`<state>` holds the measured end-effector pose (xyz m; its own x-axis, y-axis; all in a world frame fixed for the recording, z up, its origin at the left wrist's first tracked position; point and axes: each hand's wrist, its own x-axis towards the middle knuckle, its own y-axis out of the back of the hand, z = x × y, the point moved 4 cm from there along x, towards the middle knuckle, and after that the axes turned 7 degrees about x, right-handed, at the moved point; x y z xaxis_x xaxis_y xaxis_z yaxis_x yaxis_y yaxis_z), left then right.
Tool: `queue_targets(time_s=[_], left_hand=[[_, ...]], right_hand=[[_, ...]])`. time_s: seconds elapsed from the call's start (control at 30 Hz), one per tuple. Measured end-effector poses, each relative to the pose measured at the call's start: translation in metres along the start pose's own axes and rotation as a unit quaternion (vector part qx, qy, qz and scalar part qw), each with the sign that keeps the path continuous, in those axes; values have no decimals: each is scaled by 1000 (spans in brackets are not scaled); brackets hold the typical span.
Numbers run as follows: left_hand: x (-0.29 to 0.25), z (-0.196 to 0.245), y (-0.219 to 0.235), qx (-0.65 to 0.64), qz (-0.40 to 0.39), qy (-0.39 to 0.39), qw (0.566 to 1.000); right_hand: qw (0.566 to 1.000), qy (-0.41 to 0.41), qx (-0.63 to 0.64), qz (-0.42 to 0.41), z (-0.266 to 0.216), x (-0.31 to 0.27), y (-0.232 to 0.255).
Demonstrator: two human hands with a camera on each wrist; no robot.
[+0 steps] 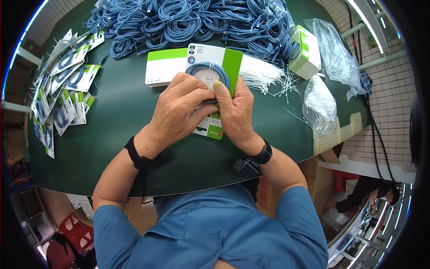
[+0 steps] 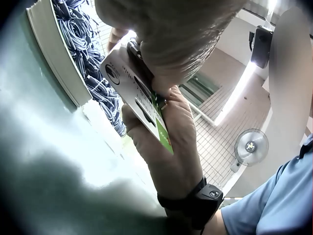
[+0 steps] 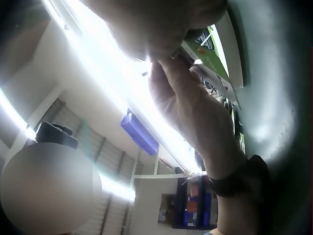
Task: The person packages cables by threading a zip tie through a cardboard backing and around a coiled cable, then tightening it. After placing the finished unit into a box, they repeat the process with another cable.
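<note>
A white and green packaging card [image 1: 226, 58] is held over the table in the head view, a coiled blue cable [image 1: 222, 74] lying against its face. My right hand [image 1: 237, 112] grips the card's right edge, its thumb pressing near the coil's lower part. From the left, my left hand [image 1: 177, 105] pinches at the coil's lower side with curled fingers, which hide that part of the cable. In the left wrist view the card [image 2: 139, 93] appears steeply tilted between both hands. Beneath its left side, a stack of similar cards [image 1: 165, 67] lies on the table.
Blue coiled cables [image 1: 179, 22] heap along the table's back. Carded cables [image 1: 65, 98] pile at the left. White cable ties [image 1: 262, 74], a block of cards [image 1: 307, 54], a bag of ties [image 1: 320, 105] and clear plastic bags [image 1: 333, 54] lie at the right.
</note>
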<state>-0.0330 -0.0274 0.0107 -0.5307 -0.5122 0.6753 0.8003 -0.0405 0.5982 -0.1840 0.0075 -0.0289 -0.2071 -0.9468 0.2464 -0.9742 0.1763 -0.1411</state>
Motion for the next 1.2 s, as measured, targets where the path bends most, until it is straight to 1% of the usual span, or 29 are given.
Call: queue_targets(time_s=[0.1,0.17,0.27,0.37,0.43,0.47,0.53,0.57,0.6,0.67,0.7,0.77,0.8,0.83,0.93,1.1,1.2], left_hand=[[-4,-6,-2,0,-11,1,1000],[-3,-9,-3,-1,-18,1,1000],[0,-12,1,-11,-18,-43,999],[-3,-16,5,-6,-26,-64,998],[-4,-18,4,-2,-34,-79,996],[-4,-19,3,-3,-24,-78,997],[-1,-18,6,-3,-8,-80,997],[3,-14,9,0,-14,-85,996],[5,-11,14,16,15,-74,997],[11,-1,23,48,76,-55,994],[14,5,24,52,75,-64,994],[18,4,31,7,128,74,989],[19,0,35,-17,153,144,977],[21,-2,37,-14,153,139,978],[24,-7,30,111,76,89,987],[27,-9,19,105,61,106,987],[29,-7,17,142,89,83,982]], right_hand=[[1000,21,-4,-11,1,-1,-3],[1000,28,-15,-3,0,0,-2],[999,37,-23,-2,0,-1,-5],[998,54,-27,6,-3,-1,-4],[999,33,-33,-9,0,2,0],[999,22,-34,-13,0,2,2],[999,19,-27,-6,0,4,3],[1000,14,-24,-6,0,6,3],[1000,8,-22,-5,-1,6,3],[1000,22,-19,1,-6,4,3],[999,35,-22,1,-11,4,3],[998,57,-20,0,-19,6,2],[998,55,-23,-4,-19,6,2],[998,52,-26,-10,-18,4,2],[998,54,-24,-17,-18,1,0],[997,74,-12,-10,-19,-2,-1],[996,85,-14,-8,-21,-2,-2]])
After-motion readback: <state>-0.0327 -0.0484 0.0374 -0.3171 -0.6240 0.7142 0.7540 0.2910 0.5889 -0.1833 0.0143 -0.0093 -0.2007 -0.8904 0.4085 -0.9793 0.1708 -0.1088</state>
